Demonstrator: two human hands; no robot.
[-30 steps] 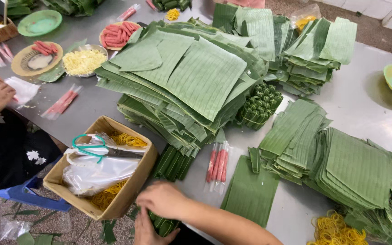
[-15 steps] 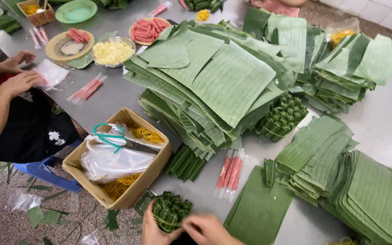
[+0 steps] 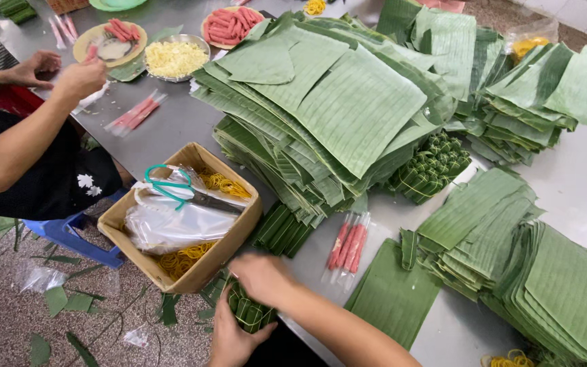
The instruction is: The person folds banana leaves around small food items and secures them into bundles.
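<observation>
A green leaf-wrapped bundle (image 3: 249, 310) is clasped from below by the left hand (image 3: 231, 336) and covered from above by the right hand (image 3: 264, 277), at the table edge (image 3: 171, 129), just beside a cardboard box (image 3: 202, 268) of rubber bands (image 3: 181, 257) and scissors (image 3: 181, 191).

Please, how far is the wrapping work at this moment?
Done: a pile of tied leaf parcels lies on the table. In hand: the left hand cups one leaf-wrapped parcel at the table edge, and the right hand works on its top. Left, it seems: several wrapped sausages, a cut leaf sheet and large leaf stacks lie unused.
</observation>
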